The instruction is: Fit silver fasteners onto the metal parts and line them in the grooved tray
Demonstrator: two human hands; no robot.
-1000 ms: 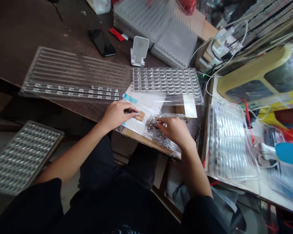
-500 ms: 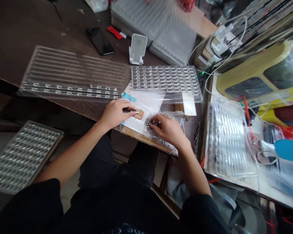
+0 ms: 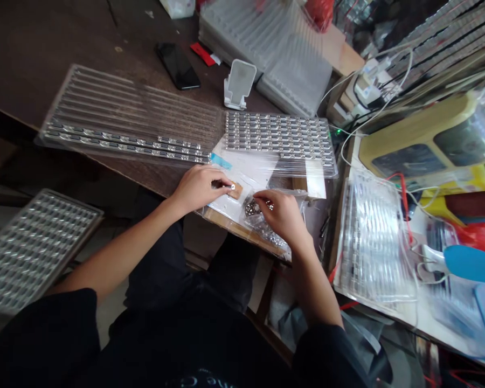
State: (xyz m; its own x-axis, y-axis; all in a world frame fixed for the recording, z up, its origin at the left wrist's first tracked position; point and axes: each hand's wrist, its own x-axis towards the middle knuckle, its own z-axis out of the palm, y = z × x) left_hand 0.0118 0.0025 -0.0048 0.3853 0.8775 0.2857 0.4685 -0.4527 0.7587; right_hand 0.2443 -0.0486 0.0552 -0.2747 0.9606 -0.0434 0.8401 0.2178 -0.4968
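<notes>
My left hand (image 3: 202, 187) is closed in a pinch on a small metal connector (image 3: 232, 187), at the edge of a small brown block (image 3: 236, 190). The block lies on a white sheet (image 3: 246, 167) near the table's front edge. To its right, my right hand (image 3: 281, 210) hovers over a clear plastic bag (image 3: 267, 229), thumb and forefinger pressed together. Loose shiny metal parts (image 3: 253, 207) lie in the bag beside those fingertips. Whatever the right fingers pinch is too small to make out.
Behind my hands lie a partly filled clear tray (image 3: 133, 102) and a tray with rows of connectors (image 3: 278, 132). A phone (image 3: 178, 66), white phone stand (image 3: 240, 83) and stacked trays (image 3: 295, 75) stand farther back. Another full tray (image 3: 40, 242) is low left.
My right fingers have drawn together over the loose metal parts. The left hand keeps its pinch by the brown block. The whole view has shifted slightly.
</notes>
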